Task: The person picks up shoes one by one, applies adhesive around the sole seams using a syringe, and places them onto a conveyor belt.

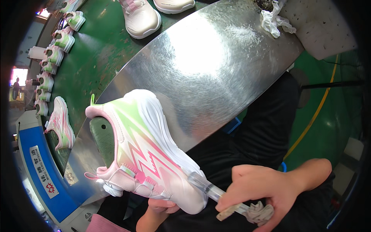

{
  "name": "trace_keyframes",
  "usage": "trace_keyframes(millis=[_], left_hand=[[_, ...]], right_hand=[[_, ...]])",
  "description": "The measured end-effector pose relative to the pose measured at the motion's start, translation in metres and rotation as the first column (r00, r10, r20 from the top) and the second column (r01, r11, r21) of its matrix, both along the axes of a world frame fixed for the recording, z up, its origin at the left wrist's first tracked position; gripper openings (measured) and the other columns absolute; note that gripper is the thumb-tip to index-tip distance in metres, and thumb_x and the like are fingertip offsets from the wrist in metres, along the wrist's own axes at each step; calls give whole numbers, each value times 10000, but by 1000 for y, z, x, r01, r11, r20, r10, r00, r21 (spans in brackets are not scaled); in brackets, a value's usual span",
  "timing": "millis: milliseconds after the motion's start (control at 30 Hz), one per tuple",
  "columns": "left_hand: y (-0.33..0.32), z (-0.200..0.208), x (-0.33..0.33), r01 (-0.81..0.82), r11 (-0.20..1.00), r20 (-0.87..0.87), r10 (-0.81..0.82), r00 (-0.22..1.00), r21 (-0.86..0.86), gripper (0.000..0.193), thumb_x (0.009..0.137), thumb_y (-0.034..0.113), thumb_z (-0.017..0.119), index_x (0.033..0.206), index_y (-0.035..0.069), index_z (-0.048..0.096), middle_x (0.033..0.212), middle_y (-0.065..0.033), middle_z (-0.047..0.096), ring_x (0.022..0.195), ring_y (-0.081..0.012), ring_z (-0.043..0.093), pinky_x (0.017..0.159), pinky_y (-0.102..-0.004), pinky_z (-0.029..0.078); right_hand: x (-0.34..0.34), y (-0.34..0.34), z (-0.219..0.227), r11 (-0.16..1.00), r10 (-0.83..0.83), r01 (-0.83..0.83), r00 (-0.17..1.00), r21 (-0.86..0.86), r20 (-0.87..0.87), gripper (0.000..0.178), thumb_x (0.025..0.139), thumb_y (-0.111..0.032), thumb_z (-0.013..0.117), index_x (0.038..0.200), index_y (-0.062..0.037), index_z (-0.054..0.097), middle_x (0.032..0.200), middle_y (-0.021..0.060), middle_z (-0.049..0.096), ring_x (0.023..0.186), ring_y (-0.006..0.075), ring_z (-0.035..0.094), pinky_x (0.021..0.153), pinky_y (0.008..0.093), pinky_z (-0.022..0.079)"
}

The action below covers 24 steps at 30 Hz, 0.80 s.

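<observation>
right hand (262, 185): grip clamped on syringe (213, 191) and rag (259, 213)
syringe: 1 end at the toe of the shoe (154, 149)
left hand (157, 212): under the toe, partly hidden; cannot tell if its grip is clamped
shoe: sideways over metal counter (189, 96) and lap (251, 135)
green counter (98, 46): 2 pale shoes (141, 19), row of shoes (46, 82)

A yellow line (310, 123) curves across the green floor (328, 131).

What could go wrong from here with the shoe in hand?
The syringe sits close by the toe of the shoe; a slip might mark its pale surface. The wad bunched in the right hand might hamper syringe control. The left hand, partly hidden beneath, might let the shoe roll.
</observation>
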<state>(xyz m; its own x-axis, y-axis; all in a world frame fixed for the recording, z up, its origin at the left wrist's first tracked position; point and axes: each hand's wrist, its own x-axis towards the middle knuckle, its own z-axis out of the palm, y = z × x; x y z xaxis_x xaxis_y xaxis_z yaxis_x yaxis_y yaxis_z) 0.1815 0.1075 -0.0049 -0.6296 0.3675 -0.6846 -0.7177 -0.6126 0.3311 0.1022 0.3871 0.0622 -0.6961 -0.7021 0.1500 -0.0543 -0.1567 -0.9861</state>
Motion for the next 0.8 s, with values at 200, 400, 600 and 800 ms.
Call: trace_keyframes(millis=[200,400,600,800], left_hand=[[28,-7,-15,84,977,-166,-51,985,195,835,624,164,669,1371,14,328,1180,-238,549,1077,-362,578,956,-557,431],[64,-11,-47,152,914,-296,-37,955,377,710,817,325,672,1385,57,339,1270,-153,520,1173,-369,518,1002,-639,347],[85,-4,-69,129,924,-238,-43,970,361,560,717,61,728,1221,72,483,1068,-124,587,1022,-301,594,938,-467,476],[101,-2,-87,111,921,-258,-12,966,373,576,644,-17,749,1161,61,507,1012,-147,590,978,-295,611,797,-302,557]], right_hand=[[13,25,33,998,-43,40,998,44,55,735,583,-440,849,1112,3,596,996,57,673,747,199,564,646,303,346],[43,46,35,992,-129,129,991,11,36,379,923,-229,516,1181,39,589,1011,128,654,653,158,537,609,271,346],[52,57,51,969,-231,235,972,80,-50,343,903,-218,552,1122,36,624,970,142,661,608,162,481,573,268,325],[49,61,53,945,-298,313,942,88,-152,309,878,-249,601,1082,-23,651,947,97,660,590,149,424,556,263,325]])
